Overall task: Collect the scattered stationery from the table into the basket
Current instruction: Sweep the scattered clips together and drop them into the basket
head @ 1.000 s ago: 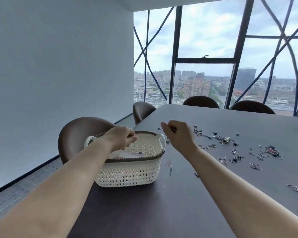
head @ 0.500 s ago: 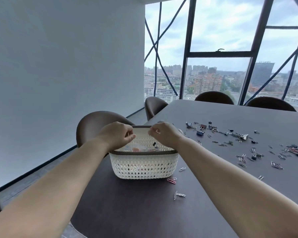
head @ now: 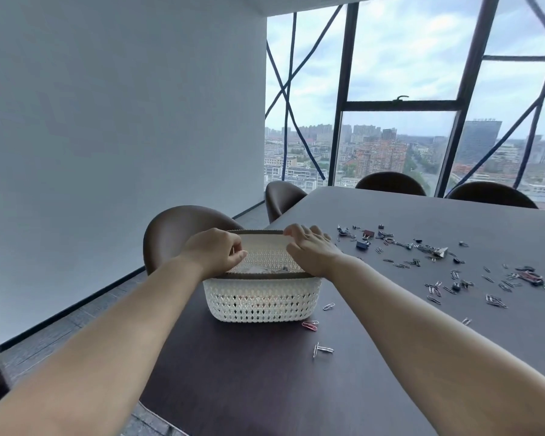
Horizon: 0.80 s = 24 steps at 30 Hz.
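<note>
Reaching over the white lattice plastic basket (head: 261,302) by the left edge of the dark table (head: 265,388), the left hand (head: 213,251) curls its fingers, whether on anything I cannot tell; the right hand (head: 310,250) spreads relaxed fingers. Metal clips (head: 495,301) lie scattered rightward.

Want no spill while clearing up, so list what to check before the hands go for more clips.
1. Basket upright on the table: ok.
2. Left hand emptied: cannot tell; its fingers are curled over the basket's left end.
3. Right hand free: ok; its fingers lie spread over the right end, and nothing shows in them.
4. Room in the basket: ok; what shows inside sits well below the rim.
5. Table cleared: not ok; paper clips lie loose beside the basket, and many more, along with binder clips, are scattered to the right.
</note>
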Motion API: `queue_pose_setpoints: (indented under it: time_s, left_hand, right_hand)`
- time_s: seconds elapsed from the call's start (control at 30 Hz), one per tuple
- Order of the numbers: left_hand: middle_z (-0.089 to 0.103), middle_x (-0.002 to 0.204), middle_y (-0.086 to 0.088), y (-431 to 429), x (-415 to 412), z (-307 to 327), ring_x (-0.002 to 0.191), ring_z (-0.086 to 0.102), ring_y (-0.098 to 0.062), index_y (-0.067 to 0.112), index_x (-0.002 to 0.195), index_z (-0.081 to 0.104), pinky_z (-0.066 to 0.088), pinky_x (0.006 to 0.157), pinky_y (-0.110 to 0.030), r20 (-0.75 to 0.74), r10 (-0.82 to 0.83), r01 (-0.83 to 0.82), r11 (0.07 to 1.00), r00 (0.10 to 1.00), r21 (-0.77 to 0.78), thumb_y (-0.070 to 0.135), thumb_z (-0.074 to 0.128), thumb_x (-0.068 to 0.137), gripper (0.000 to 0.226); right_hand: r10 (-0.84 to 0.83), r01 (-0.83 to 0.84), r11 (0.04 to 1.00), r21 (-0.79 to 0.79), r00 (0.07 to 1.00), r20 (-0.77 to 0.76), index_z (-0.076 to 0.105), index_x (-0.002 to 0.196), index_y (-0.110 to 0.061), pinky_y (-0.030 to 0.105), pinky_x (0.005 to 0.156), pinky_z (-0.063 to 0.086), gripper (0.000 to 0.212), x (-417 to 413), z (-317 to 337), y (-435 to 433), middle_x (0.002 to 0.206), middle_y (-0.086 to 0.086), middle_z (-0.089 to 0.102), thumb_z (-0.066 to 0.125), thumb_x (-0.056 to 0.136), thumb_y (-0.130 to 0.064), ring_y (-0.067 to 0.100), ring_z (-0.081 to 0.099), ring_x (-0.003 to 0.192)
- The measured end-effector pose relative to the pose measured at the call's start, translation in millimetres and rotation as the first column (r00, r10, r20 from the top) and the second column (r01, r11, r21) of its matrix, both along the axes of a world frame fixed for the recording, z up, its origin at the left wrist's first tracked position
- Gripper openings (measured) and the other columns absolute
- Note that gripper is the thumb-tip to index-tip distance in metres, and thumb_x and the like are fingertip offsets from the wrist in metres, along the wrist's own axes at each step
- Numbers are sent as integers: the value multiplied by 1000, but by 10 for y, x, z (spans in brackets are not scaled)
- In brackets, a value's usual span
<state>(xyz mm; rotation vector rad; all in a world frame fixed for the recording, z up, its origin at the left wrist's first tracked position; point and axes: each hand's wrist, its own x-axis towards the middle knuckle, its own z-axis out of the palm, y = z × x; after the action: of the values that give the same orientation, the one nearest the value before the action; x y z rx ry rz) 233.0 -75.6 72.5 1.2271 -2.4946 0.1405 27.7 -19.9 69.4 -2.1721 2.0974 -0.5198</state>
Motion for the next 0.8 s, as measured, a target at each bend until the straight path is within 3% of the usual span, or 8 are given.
queue_pose_setpoints:
  time_s: [0.13, 0.3, 0.43, 0.57, 0.6, 0.67, 0.73, 0.8]
  left_hand:
    - [60, 80, 8, 69, -7, -16, 76, 53, -12, 20, 92, 64, 44, 65, -26, -12, 7, -8, 1000, 1000, -10, 40, 49, 92, 25]
    - [61, 87, 10, 304, -120, 13, 83, 59, -13, 23, 102, 60, 44, 67, -26, -101, -61, 50, 992, 993, -112, 34, 50, 91, 19]
    - [63, 100, 8, 585, -364, 12, 89, 62, -15, 22, 111, 58, 42, 69, -26, -115, -188, 154, 954, 975, -255, 31, 51, 91, 23]
    - [67, 86, 3, 849, -618, -254, 69, 67, -18, 17, 92, 66, 50, 53, -26, -86, -402, 322, 828, 911, -458, 30, 47, 81, 25]
    - [67, 91, 3, 912, -693, -389, 74, 67, -17, 18, 95, 65, 51, 56, -26, -64, -442, 375, 821, 895, -429, 32, 45, 82, 28]
    - [53, 130, 2, 1040, -842, -695, 116, 55, -14, 18, 125, 53, 48, 90, -27, 4, -479, 476, 870, 878, -128, 38, 44, 91, 40]
    - [13, 156, 1, 1117, -934, -982, 143, 12, -11, 15, 146, 22, 13, 115, -24, 124, -450, 412, 878, 884, 245, 45, 39, 95, 62]
    - [-8, 157, -3, 1088, -1006, -1151, 144, -10, -12, 13, 149, 5, -5, 114, -24, 173, -377, 296, 883, 910, 365, 48, 33, 96, 70]
  right_hand:
    - [57, -56, 998, 31, 998, -24, 15, 147, -28, 44, 112, 15, 52, -21, -20, 39, 155, 0, 20, 27, 96, -28, 23, 14, 140]
    - [35, -4, 959, -283, 994, 105, 49, 127, -15, 33, 102, 35, 40, -108, -26, 163, 134, 4, 52, 40, 89, -9, 22, 43, 123]
    - [-4, 65, 925, -375, 987, 162, 59, 114, -12, 29, 90, 41, 30, -339, -112, 413, 114, 2, 62, 47, 87, -8, 20, 53, 107]
    - [-82, 149, 915, -376, 978, 189, 59, 110, -12, 31, 88, 43, 24, -636, -341, 764, 108, 2, 61, 49, 89, -15, 19, 54, 103]
    - [-109, 170, 919, -356, 977, 185, 59, 111, -13, 32, 89, 43, 23, -723, -432, 868, 108, 2, 61, 49, 90, -17, 19, 53, 103]
    - [-161, 205, 931, -302, 973, 165, 58, 112, -14, 34, 93, 41, 24, -896, -636, 1085, 109, 2, 61, 49, 91, -20, 21, 52, 107]
    - [-211, 240, 940, -242, 967, 141, 57, 114, -15, 35, 97, 39, 25, -1046, -829, 1309, 113, 1, 61, 49, 91, -22, 22, 50, 112]
    - [-261, 279, 943, -183, 958, 117, 55, 118, -16, 36, 101, 36, 28, -1158, -981, 1514, 121, 0, 58, 49, 92, -24, 21, 46, 119]
